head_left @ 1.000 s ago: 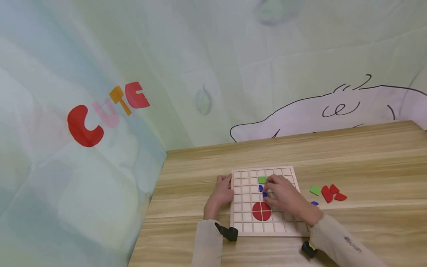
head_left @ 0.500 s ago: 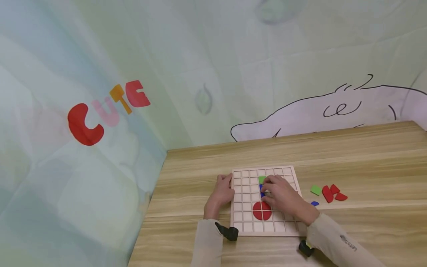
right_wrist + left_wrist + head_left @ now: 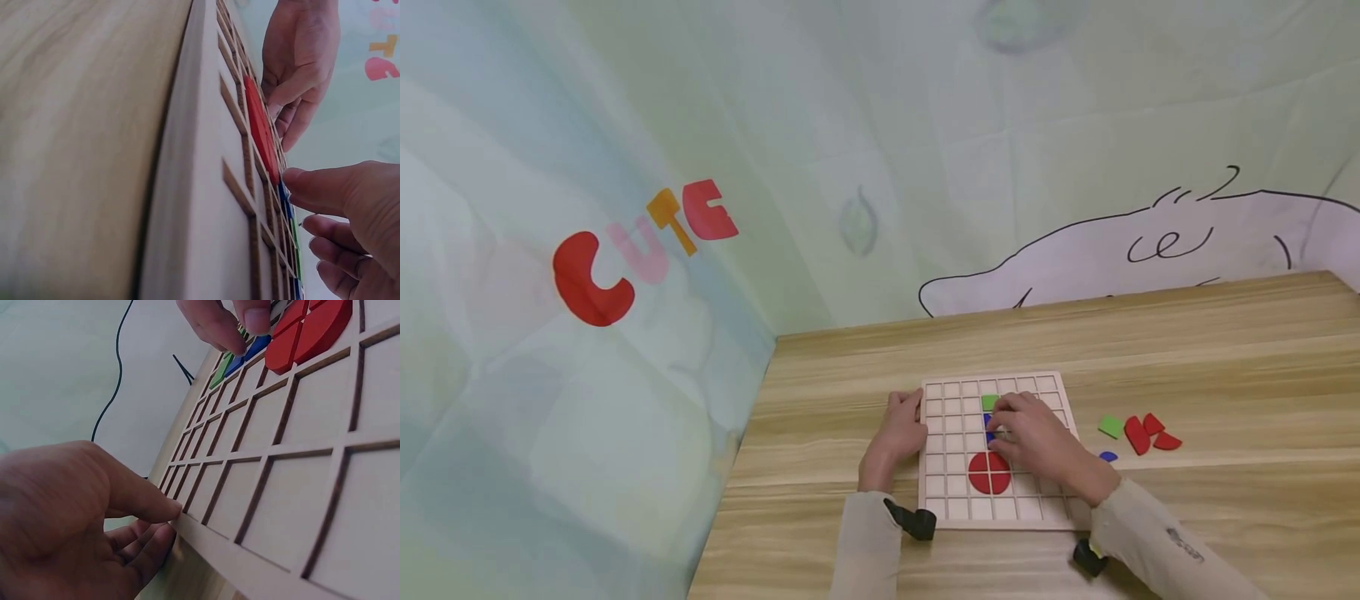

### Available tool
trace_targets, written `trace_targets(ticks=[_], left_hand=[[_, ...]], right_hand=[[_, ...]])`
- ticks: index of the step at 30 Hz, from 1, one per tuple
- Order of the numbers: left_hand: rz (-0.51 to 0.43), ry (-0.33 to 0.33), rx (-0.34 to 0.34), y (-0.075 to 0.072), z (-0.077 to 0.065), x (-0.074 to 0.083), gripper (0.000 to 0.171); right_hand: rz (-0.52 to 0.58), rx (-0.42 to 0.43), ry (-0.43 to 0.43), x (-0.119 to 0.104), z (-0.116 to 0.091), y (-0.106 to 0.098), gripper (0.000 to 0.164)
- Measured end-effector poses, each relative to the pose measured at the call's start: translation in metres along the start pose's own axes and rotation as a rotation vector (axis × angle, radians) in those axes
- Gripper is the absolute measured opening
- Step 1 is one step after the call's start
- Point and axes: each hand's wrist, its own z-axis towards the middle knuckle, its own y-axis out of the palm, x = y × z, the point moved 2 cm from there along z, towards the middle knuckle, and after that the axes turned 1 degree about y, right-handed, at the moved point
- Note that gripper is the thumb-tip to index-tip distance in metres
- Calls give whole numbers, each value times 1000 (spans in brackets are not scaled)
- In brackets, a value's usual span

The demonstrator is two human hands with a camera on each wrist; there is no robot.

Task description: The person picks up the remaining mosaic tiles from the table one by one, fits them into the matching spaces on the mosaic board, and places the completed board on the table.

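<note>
A square wooden grid board (image 3: 1000, 526) lies on the table. My left hand (image 3: 898, 433) grips its left edge, the thumb (image 3: 164, 506) on the rim and the other fingers beside the board's side. Over the middle columns, my right hand (image 3: 1037, 437) curls its thumb and fingertips at a blue piece (image 3: 256, 345), partly covered by the fingers. A second blue piece (image 3: 988, 422) sits directly above it in the grid. Further up is a green square (image 3: 990, 402). Below the blue pieces, red quarter pieces (image 3: 979, 463) form a full circle.
Right of the board lie a loose green square (image 3: 1110, 427), several red pieces (image 3: 1137, 435) and a blue piece (image 3: 1108, 457) on the wooden table (image 3: 820, 392). A printed cloth wall (image 3: 850, 125) rises behind and at the left.
My right hand has shifted slightly left, and the lower blue piece now lines up under the upper one. The left hand stays in place on the board's edge.
</note>
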Motion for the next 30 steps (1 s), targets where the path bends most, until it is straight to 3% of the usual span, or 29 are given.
trace_targets(ticks=[11,16,22,30], left_hand=[[-13,-9,-5,-1,0,0,68],[-10,-10,-10,-1,-1,0,68],[-3,-9,-4,0,0,-1,68],[14,-8,-1,-1,-1,0,66]], right_hand=[[-30,68,-3,3,-10,-17,8],[-17,69,38,8,-22,-31,10],[-12,85,55,21,-42,-53,15],[-80,170,30,49,-66,-71,18]])
